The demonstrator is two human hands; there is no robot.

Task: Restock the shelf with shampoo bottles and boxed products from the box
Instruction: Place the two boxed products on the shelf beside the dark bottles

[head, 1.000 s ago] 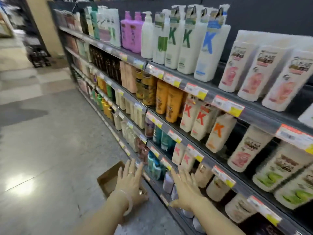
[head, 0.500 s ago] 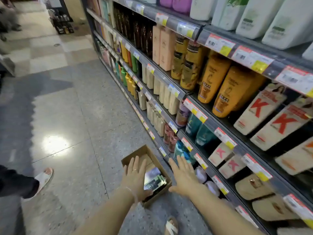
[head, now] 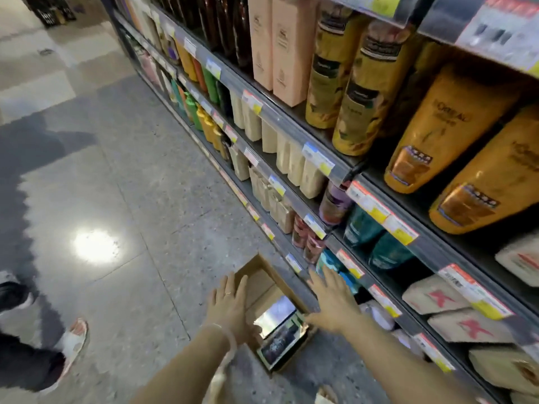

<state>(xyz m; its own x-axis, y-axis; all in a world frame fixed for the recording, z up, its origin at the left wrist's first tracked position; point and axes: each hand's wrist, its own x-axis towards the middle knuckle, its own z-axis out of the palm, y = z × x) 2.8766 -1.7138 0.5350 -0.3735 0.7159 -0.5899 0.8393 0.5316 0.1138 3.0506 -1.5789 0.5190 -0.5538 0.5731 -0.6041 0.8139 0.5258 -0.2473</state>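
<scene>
I see both hands reaching down toward the cardboard box (head: pixel 264 282) that sits on the floor (head: pixel 122 176) tight against the foot of the shelf (head: pixel 294 132). My left hand (head: pixel 230 307) has its fingers straight and spread, hovering over the box's near-left edge and holding nothing; a ring shows on one finger and a pale bracelet on the wrist. My right hand (head: pixel 334 303) is likewise flat and splayed, gripping nothing, just over the box's right wall beside the lowest shelf rails. Whether either palm touches the cardboard I cannot tell. Inside the box lie boxed products (head: pixel 281 335), dark with a shiny face catching glare, at the end nearest me; the far end shows bare cardboard. On the shelf stand orange shampoo bottles (head: pixel 443 129), pink cartons (head: pixel 287 45) and teal bottles (head: pixel 363 228). At the left edge another person's sandalled foot (head: pixel 71 342) rests on the floor
</scene>
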